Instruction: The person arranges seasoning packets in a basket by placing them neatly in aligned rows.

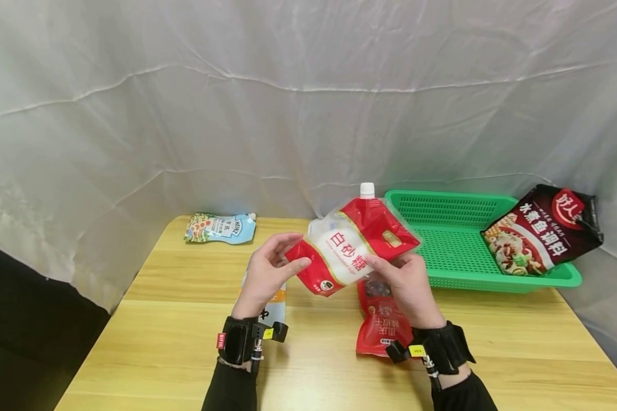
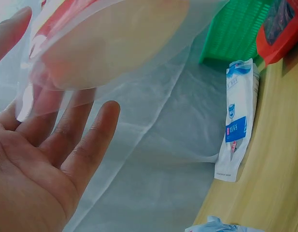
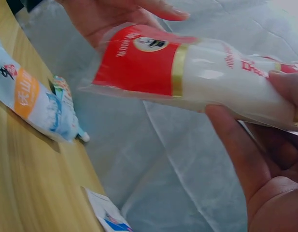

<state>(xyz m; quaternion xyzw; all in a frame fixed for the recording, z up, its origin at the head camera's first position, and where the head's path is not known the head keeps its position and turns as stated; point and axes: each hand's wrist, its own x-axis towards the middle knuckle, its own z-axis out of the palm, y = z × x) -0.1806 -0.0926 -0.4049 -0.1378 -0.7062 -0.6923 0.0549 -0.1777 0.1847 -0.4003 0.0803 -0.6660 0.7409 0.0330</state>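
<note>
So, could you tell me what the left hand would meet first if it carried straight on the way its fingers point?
The left hand already touches the red-and-white spouted plastic pouch; nothing else lies between.

sugar pouch (image 1: 353, 246) above table (image 1: 175, 337) centre | basket (image 1: 452, 245) right | sachet (image 1: 220, 228) far-left

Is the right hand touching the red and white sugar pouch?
Touching. The right wrist view shows the right hand with thumb and fingers pressed on the sugar pouch.

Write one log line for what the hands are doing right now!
left hand: holds sugar pouch | right hand: holds same pouch | pouch: above table | green basket: right, dark packet on its rim
</note>
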